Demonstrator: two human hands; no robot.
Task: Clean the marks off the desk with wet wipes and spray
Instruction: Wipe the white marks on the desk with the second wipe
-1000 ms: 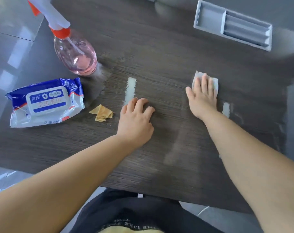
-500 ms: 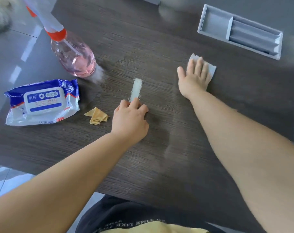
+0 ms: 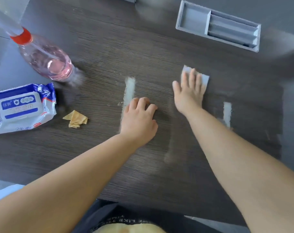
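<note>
The dark wood-grain desk [image 3: 142, 47] carries a long white mark [image 3: 129, 89] at its middle and a shorter white mark [image 3: 227, 113] to the right. My right hand [image 3: 189, 93] lies flat, fingers spread, pressing a white wet wipe [image 3: 204, 79] onto the desk between the two marks. My left hand [image 3: 139, 121] rests on the desk with fingers curled, its fingertips at the near end of the long mark. A spray bottle [image 3: 48, 63] of pink liquid with an orange collar stands at the back left. The blue and white wet wipes pack [image 3: 22, 106] lies at the left edge.
A crumpled yellow scrap [image 3: 76, 119] lies between the wipes pack and my left hand. A grey recessed tray [image 3: 218, 26] with compartments is set into the desk at the back right. The desk's near edge runs just above my dark clothing.
My right hand has slid the wipe back toward me and a little to the right, after pushing it away. The short right mark is visible again. My left hand has hardly moved.
</note>
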